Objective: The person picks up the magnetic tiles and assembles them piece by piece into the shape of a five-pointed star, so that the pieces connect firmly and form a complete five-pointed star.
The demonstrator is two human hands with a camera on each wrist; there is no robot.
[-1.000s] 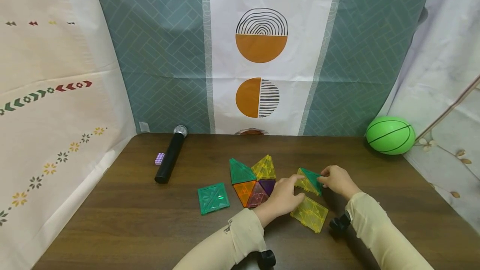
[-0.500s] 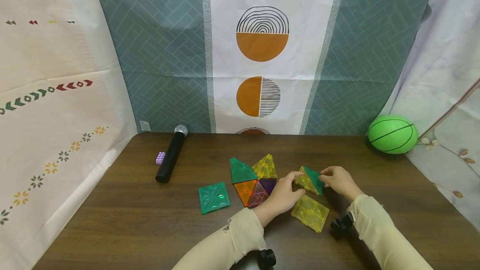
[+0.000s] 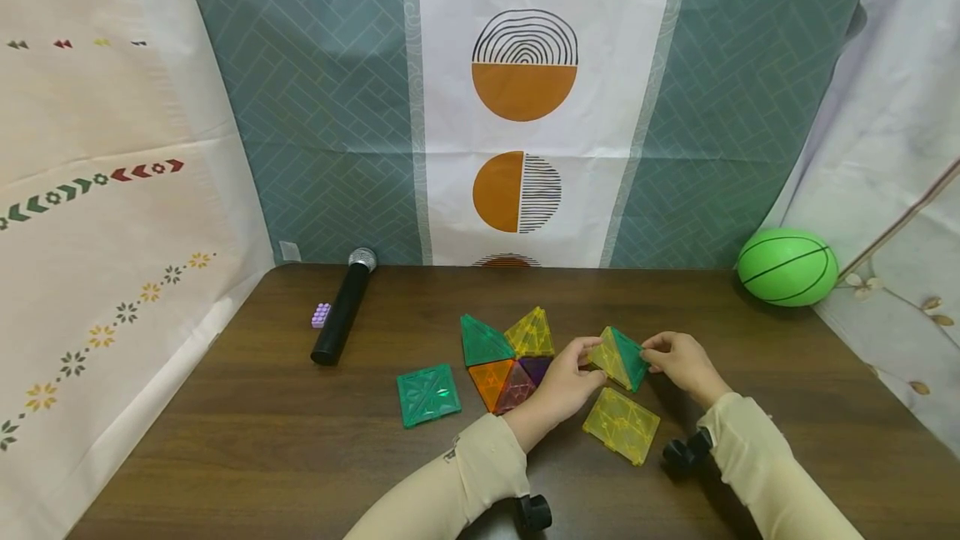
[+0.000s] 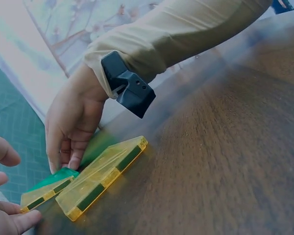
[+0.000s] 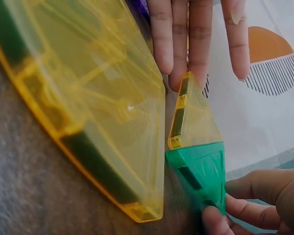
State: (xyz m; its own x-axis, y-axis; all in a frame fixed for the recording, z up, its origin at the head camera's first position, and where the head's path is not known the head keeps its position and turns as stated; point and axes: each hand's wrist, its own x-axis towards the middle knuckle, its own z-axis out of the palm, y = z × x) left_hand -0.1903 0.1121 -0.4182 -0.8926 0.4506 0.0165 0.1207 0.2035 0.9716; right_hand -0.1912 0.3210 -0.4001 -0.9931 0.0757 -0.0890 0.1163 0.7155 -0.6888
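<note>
1. The person's left hand [image 3: 564, 380] has its fingertips [image 5: 188, 68] against the yellow triangular tile [image 3: 609, 359], touching that tile's far edge with fairly straight fingers.
2. The right hand [image 3: 675, 361] pinches the green triangular tile [image 3: 631, 359] at its corner between thumb and fingers.
3. The two triangles are joined along one edge and raised off the wooden table [image 3: 247, 440], tilted together like a small tent between both hands.
4. Just beside them, nearer the person, a yellow square tile [image 3: 621, 425] lies flat on the table; the right wrist view shows it close along the raised pair, and whether it touches them I cannot tell.
5. To the left of the hands sits a flat cluster of triangular tiles [image 3: 506, 357], green, yellow, orange, pink and purple, edges meeting. The left hand lies partly over its right side.
6. Farther left a green square tile [image 3: 427, 394] lies alone, apart from the cluster.
7. A black microphone [image 3: 342, 318] rests near the back left of the table, with a small purple brick [image 3: 320, 316] just beside it.
8. A green ball [image 3: 784, 267] sits at the back right corner against the curtain.
</note>
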